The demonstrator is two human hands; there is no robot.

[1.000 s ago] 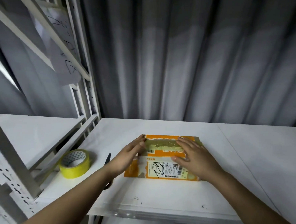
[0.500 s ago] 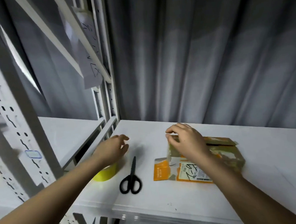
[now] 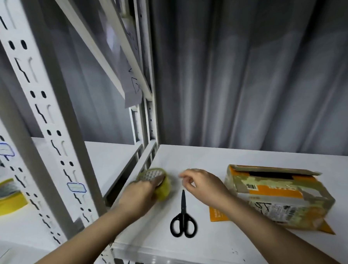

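A roll of yellow tape point(image 3: 158, 182) lies near the left edge of the white shelf point(image 3: 200, 156). My left hand point(image 3: 139, 196) grips this roll from the near side. My right hand point(image 3: 202, 184) hovers just right of the roll with its fingers loosely curled, holding nothing. Black scissors point(image 3: 182, 218) lie on the shelf below my right hand, tips pointing away from me. An orange cardboard box point(image 3: 279, 195), patched with tape and bearing a shipping label, stands to the right with its top flap ajar.
A white slotted upright point(image 3: 48, 126) and a diagonal brace stand on the left. A second yellow tape roll point(image 3: 5, 198) sits on the neighbouring shelf at far left. Grey curtain point(image 3: 246, 67) hangs behind. A paper note point(image 3: 132, 89) hangs from the frame.
My left hand went from the box to the tape roll and now grips it. My right hand let go of the box and moved left. The view swung left.
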